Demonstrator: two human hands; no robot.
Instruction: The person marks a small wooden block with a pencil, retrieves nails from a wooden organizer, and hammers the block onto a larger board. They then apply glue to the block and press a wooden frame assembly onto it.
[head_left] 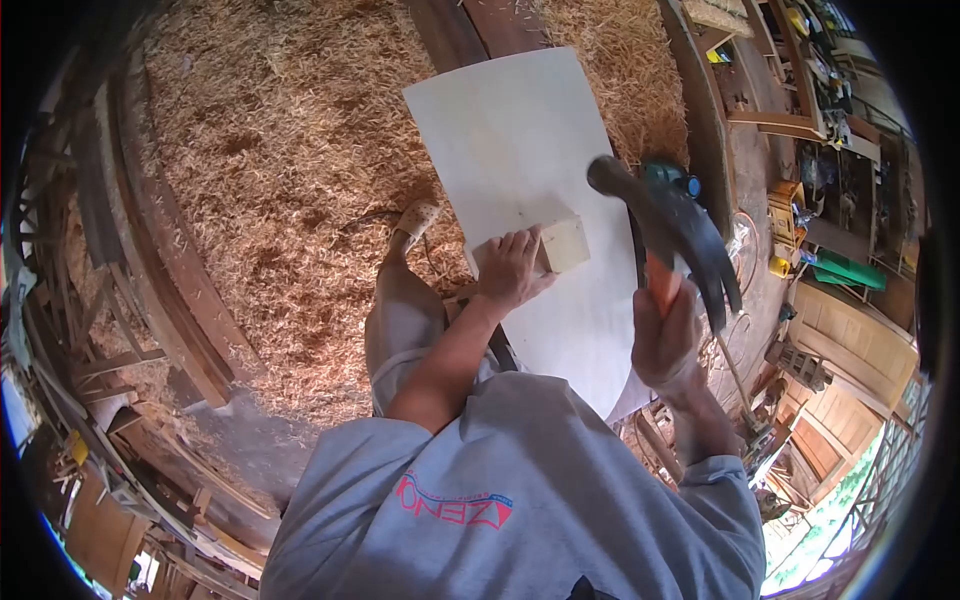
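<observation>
A pale wooden block [566,246] rests on a light, flat board [515,120]. My left hand [510,266] presses against the block's left side, fingers closed over its edge. Held up over the board's right edge is a claw hammer [672,222] with a dark head and an orange handle. My right hand [664,335] is wrapped around that handle, close beneath the head. The hammer head is apart from the block, up and to its right. Whether a nail is in the block I cannot make out.
Wood shavings [270,190] cover the floor on the left and at the top. A teal and black object [664,174] lies beside the board, partly behind the hammer. Long planks [165,240] line the left; wooden panels [850,345] and a green item [848,270] stand right.
</observation>
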